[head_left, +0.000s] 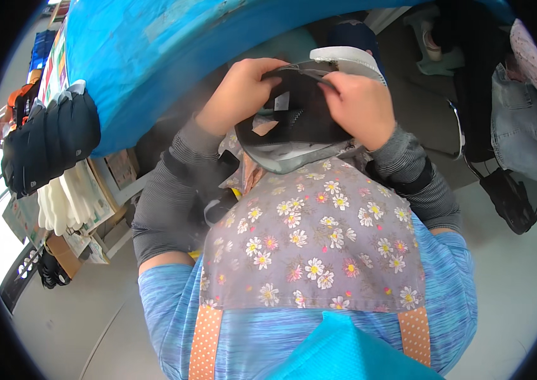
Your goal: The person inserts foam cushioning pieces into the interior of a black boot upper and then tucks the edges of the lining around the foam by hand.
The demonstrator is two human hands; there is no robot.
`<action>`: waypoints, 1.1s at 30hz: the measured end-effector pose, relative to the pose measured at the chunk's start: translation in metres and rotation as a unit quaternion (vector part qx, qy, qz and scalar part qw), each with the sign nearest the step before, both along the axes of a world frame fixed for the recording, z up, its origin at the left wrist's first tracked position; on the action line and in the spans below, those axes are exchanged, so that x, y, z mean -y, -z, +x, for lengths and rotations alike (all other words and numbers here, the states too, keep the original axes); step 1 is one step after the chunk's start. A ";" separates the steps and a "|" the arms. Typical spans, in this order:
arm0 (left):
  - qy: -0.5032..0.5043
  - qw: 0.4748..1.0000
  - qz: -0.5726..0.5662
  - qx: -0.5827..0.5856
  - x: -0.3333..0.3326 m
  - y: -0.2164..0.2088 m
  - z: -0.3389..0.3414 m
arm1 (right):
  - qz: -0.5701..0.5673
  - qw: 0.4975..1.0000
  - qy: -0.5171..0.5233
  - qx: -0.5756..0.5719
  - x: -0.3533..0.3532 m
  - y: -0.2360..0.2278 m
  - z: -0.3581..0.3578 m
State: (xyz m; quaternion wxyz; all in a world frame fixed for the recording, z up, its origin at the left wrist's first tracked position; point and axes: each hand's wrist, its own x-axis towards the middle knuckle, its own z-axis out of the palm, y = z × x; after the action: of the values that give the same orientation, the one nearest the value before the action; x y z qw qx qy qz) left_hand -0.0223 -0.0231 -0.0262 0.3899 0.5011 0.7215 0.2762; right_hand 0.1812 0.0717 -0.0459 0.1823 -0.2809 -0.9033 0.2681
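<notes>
A black sports shoe (306, 120) with a white-grey sole is held sole toward me, just above my flowered apron (319, 240). My left hand (240, 92) grips the shoe's upper left edge, fingers curled over the rim. On the right, my right hand (360, 104) pinches the upper edge, thumb and fingers pressing the black fabric. Both forearms wear grey striped sleeve covers.
A blue-covered work surface (154, 57) curves across the top left. Black shoes (53, 142) and white insoles (69, 202) hang in rows at the left, with cardboard boxes (119, 168) below. Another person in denim (522, 126) sits at the right by a black chair.
</notes>
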 end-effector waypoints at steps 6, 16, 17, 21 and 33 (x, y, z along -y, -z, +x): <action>0.066 0.995 -0.051 0.048 -0.007 -0.007 -0.006 | 0.032 0.999 0.036 0.015 -0.003 0.000 0.000; 0.097 0.993 0.017 -0.060 -0.013 -0.017 0.004 | 0.101 0.994 0.015 -0.047 -0.005 0.001 0.009; 0.106 0.990 0.013 -0.093 -0.014 -0.020 0.006 | 0.101 0.994 0.017 -0.048 -0.006 0.001 0.010; 0.152 0.966 0.123 -0.170 -0.016 -0.018 0.010 | 0.130 0.986 0.057 -0.091 -0.011 0.005 0.010; 0.238 0.931 0.098 -0.260 -0.033 -0.037 0.017 | 0.084 0.985 0.010 -0.152 -0.016 0.002 0.012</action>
State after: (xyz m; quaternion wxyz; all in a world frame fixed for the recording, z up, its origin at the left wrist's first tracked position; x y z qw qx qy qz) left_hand -0.0058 0.0095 0.0105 0.1920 0.7484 0.6263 0.1045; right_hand 0.1933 0.0879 -0.0479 0.3433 -0.2290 -0.8816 0.2292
